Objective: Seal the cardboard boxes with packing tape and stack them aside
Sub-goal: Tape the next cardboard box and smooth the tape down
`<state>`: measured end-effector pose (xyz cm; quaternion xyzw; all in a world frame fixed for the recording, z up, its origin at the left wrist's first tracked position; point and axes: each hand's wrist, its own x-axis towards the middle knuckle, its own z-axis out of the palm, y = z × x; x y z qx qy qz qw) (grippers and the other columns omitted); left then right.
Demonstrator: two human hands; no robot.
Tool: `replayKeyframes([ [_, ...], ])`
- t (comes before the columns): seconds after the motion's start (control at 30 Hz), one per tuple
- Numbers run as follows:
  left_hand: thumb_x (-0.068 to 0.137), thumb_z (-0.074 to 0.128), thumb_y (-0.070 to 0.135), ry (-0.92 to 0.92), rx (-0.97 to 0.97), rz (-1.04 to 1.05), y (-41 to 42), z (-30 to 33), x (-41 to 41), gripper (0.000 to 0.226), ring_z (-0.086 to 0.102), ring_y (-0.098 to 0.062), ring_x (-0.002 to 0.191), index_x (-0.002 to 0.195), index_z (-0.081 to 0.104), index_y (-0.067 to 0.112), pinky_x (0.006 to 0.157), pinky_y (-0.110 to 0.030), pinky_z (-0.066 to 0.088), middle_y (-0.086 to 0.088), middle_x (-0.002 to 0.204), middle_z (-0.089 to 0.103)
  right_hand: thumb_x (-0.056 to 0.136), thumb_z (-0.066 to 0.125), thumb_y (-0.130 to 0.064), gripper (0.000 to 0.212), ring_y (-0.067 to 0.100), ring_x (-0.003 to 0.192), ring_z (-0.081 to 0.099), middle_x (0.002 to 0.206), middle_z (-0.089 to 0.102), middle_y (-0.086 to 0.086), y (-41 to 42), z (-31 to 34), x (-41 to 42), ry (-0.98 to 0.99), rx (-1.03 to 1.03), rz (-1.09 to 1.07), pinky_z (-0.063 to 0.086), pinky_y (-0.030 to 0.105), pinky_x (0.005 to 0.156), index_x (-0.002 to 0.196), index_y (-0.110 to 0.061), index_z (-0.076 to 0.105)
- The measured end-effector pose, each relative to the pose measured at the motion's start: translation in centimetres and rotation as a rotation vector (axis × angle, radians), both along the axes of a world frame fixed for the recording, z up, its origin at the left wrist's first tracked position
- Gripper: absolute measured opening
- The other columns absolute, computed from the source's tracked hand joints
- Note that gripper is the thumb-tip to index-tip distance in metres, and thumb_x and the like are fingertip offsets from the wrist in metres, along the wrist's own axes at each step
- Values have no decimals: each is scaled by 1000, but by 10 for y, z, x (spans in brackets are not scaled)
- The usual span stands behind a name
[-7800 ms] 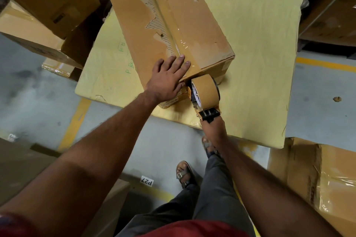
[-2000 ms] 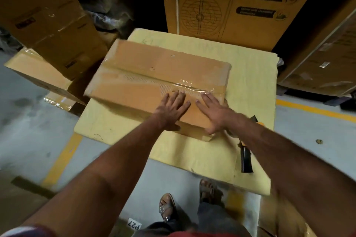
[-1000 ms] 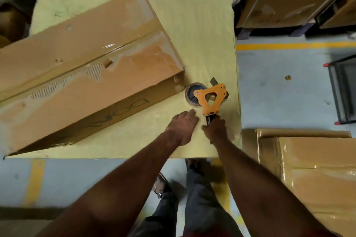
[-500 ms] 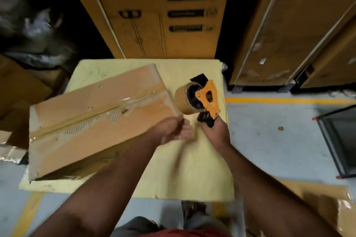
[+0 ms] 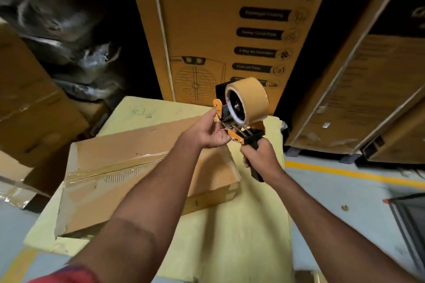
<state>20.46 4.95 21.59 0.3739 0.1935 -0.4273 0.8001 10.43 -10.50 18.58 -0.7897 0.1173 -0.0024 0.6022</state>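
Two hands raise a tape dispenser [image 5: 241,110] above the cardboard box [image 5: 128,174]: right hand [image 5: 259,156] grips the handle, left hand [image 5: 210,134] fingers pinch at its front, likely freeing tape.

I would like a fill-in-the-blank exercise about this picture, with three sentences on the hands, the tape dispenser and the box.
1. The right hand grips the black ____ of the tape dispenser.
2. The left hand touches the dispenser's front end, below the roll of ____ tape.
3. The cardboard box with tape along its seam lies on a pale ____ surface.

Missing words: handle; brown; yellow
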Motion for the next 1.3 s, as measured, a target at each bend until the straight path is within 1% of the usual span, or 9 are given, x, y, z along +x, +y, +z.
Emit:
replayKeyframes([
  [0.07,98,54,45,18,38,-10,10,-4,12,50,72,-26,70,95,66,-3,68,-34,62,-18,87,71,77,61,-10,8,18,47,51,53,52,2,5,0,7,13,-31,-6,44,33,50,72,-3,60],
  [0.2,101,54,25,9,121,-46,28,-14,35,26,71,-22,61,92,61,1,57,-29,61,-17,78,70,66,60,-26,38,22,51,50,57,53,11,19,-1,18,47,-72,-43,43,37,51,80,9,59],
  [0.3,103,47,14,-11,220,-97,38,-19,52,26,66,-17,49,86,57,-2,49,-23,57,-15,63,66,57,58,-38,55,23,57,47,61,52,14,26,-5,25,43,-108,-65,38,38,52,83,11,57],
  [0.53,103,52,25,-30,207,-225,49,-31,94,31,66,-13,52,77,55,8,48,-21,56,-8,63,66,80,61,-7,17,23,55,50,60,53,12,30,-6,46,77,-127,-118,42,36,51,83,10,60],
  [0.73,104,47,17,-148,349,-322,39,-42,122,30,57,-6,42,77,56,6,45,-13,49,-3,55,60,81,59,-4,16,22,52,50,58,53,12,30,-16,62,124,-172,-149,43,36,51,80,11,59],
  [0.9,102,43,5,-477,639,-418,27,-54,146,31,44,-5,44,76,58,11,38,-13,37,-2,57,56,82,59,-9,24,24,53,51,63,52,17,29,-30,72,185,-203,-165,42,34,50,85,14,52],
  [1.07,95,63,14,-805,955,-291,27,-83,177,32,51,-17,51,62,61,14,55,-27,45,-9,63,60,61,55,-43,50,26,56,48,60,46,13,29,-54,64,253,-223,-199,40,38,56,72,5,45],
  [1.17,94,66,26,-933,1175,-304,30,-102,192,27,62,-21,75,69,67,15,76,-31,53,-10,81,70,66,56,-39,41,24,57,46,60,44,10,31,-67,46,272,-296,-160,32,33,55,67,0,42],
  [1.3,96,62,28,-989,1212,-309,33,-120,192,33,60,-21,79,66,60,16,71,-28,47,-5,81,67,68,56,-36,40,22,58,44,62,45,9,35,-78,39,273,-307,-144,30,33,56,70,3,46],
])
